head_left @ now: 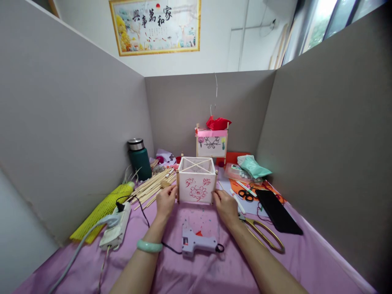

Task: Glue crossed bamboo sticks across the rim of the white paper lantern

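You are working at a surface (275, 261) draped in purple cloth, walled in by grey partitions (61, 122). At its middle is standing the paper lantern frame (196, 180), a wooden-stick box open at the top with red flowers drawn on the white panel facing you. Your left hand (165, 201) is pressing against its left corner post and your right hand (224, 205) against its right one, so each grip is closing loosely on the frame from the side rather than wrapping around it.

A finished lantern (212, 141) with pink trim is standing behind it, near the back partition. To the left a yellow foam net (101, 210) and a bundle of wooden sticks (153, 184) are lying, with a green flask (138, 158) beyond them.

The glue gun (196, 242) is lying just in front of you, between your forearms, its cord running to the power strip (116, 228). Judging from this, a forearm could be brushing its hot tip, or snagging the cord. Squeezing too hard would likely be buckling the thin paper or popping a glued joint.

Gold scissors (265, 234) are lying just beside your right wrist.
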`<state>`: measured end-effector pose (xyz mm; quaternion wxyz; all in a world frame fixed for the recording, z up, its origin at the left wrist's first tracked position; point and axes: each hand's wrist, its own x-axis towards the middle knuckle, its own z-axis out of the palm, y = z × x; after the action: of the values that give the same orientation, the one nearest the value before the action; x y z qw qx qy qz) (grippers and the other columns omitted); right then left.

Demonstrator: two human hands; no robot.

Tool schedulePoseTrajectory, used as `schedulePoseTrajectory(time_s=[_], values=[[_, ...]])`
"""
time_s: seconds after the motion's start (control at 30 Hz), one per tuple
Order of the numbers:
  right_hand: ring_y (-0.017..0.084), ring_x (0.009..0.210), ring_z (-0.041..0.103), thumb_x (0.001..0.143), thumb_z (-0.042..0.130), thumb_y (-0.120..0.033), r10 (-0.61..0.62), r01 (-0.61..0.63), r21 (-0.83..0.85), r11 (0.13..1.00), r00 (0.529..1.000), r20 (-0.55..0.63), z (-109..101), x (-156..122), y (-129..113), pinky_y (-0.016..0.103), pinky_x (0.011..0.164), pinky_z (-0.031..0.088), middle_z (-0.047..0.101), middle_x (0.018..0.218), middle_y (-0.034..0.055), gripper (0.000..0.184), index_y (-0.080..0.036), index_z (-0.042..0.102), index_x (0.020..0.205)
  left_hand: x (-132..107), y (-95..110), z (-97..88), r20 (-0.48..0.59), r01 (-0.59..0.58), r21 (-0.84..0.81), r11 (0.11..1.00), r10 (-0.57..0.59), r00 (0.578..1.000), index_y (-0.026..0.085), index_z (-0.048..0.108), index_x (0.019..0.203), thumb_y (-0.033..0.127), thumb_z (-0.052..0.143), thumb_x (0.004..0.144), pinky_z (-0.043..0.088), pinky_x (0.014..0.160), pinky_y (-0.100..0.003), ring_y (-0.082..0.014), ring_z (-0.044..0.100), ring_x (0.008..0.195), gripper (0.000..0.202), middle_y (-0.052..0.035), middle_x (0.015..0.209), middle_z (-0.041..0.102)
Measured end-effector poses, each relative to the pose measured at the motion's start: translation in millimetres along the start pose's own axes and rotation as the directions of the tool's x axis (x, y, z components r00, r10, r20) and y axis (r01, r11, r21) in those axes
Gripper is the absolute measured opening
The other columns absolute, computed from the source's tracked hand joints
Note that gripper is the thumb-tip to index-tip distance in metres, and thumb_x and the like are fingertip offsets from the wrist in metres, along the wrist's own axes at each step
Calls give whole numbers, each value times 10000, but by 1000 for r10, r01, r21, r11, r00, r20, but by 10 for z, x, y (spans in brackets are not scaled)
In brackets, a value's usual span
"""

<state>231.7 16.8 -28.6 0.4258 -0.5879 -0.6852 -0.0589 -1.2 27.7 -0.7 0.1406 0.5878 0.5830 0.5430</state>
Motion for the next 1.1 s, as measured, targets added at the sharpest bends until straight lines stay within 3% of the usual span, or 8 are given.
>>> schedulePoseTrajectory(time_s=[0.27, 0.5, 0.7, 0.87, 1.1], values=[[171, 779, 632, 920, 407, -291, -9, 9, -3, 1000, 1000, 22, 2, -3, 11, 258, 676, 386, 702, 860, 66, 305, -169, 681, 865, 2, -19, -18, 20, 5, -40, 999, -4, 1000, 174, 727, 817, 384, 528, 783, 458, 538, -227, -149, 628, 558, 292, -20, 613, 691], [199, 854, 629, 930, 387, -357, -16, 19, 59, 998, 999, -46, -45, 16, 31, 287, 705, 425, 687, 992, 80, 340, -169, 634, 1066, 192, 244, -132, -87, -128, -56, 990, 123, 989, 179, 617, 1142, 379, 542, 807, 489, 660, -248, -142, 621, 714, 398, -53, 913, 686], [201, 847, 623, 930, 391, -346, -53, 61, 108, 992, 996, -74, -43, 17, 16, 292, 721, 431, 680, 961, 81, 313, -170, 639, 1006, 452, 501, -144, -23, -223, 6, 975, 223, 975, 196, 717, 883, 317, 576, 774, 473, 687, -247, -132, 600, 702, 215, -46, 928, 687], [203, 840, 621, 926, 400, -323, -63, 74, 136, 988, 994, -84, -34, 12, 20, 295, 723, 435, 679, 930, 79, 297, -168, 648, 979, 565, 471, -149, 13, -218, 63, 974, 218, 976, 189, 725, 761, 316, 582, 753, 463, 707, -268, -159, 615, 727, 191, -36, 812, 702], [165, 739, 593, 928, 409, -355, -12, 51, 187, 981, 979, -204, -170, 163, -61, 285, 691, 454, 640, 985, 80, 363, -161, 559, 1195, 645, 421, -205, 88, -217, 81, 973, 209, 974, 190, 729, 755, 360, 590, 733, 462, 594, -250, -172, 637, 674, 221, -31, 745, 714]])
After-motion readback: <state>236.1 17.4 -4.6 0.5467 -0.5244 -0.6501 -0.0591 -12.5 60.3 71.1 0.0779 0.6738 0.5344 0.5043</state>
